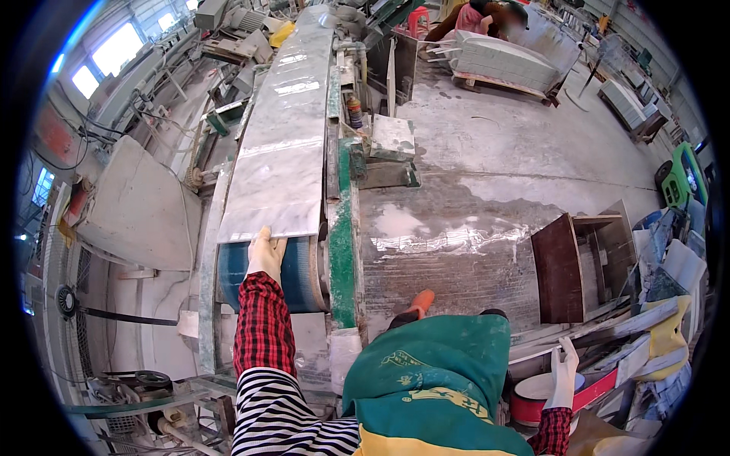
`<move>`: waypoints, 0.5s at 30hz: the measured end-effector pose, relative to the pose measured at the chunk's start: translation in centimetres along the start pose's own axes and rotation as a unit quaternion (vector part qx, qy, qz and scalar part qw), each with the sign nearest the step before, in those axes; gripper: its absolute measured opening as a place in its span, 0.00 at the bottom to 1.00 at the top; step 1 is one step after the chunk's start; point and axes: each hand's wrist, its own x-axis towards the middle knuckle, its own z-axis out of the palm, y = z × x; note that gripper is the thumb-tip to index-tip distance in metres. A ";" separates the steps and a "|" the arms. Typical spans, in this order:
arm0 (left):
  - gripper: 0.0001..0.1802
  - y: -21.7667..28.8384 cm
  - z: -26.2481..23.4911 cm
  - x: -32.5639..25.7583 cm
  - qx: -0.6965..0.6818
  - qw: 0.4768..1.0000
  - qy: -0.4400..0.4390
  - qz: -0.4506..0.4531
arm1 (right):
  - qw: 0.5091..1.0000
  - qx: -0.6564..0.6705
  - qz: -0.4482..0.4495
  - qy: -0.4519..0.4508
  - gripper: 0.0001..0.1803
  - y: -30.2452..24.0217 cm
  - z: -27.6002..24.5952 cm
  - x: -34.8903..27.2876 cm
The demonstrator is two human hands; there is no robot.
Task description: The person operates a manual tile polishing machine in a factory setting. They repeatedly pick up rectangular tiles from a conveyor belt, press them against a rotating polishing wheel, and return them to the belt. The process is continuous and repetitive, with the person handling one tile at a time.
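A polished white-grey marble slab (277, 194) lies flat on a roller conveyor, its near edge reaching out over a blue belt (234, 275). At the middle of that edge, my left hand (265, 252) grips the slab, with some fingers hidden under or against it. To my right, my right hand (563, 372) hangs low beside a round red tub with a white top (537, 387). Its fingers are stretched and hold nothing that I can see. More pale slab surface continues behind the near piece along the conveyor.
A green metal rail (344, 258) runs along the conveyor's right side. Wet floor (449, 235) lies beyond it. A brown open box (559, 270) and stone offcuts (680, 266) stand at right. Farther back, a person (494, 17) bends by stacked slabs (502, 61).
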 end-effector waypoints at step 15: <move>0.17 2.0 -1.1 1.5 0.212 0.972 -0.004 -0.099 | 0.999 0.027 0.030 -0.035 0.21 -1.2 0.5 -1.1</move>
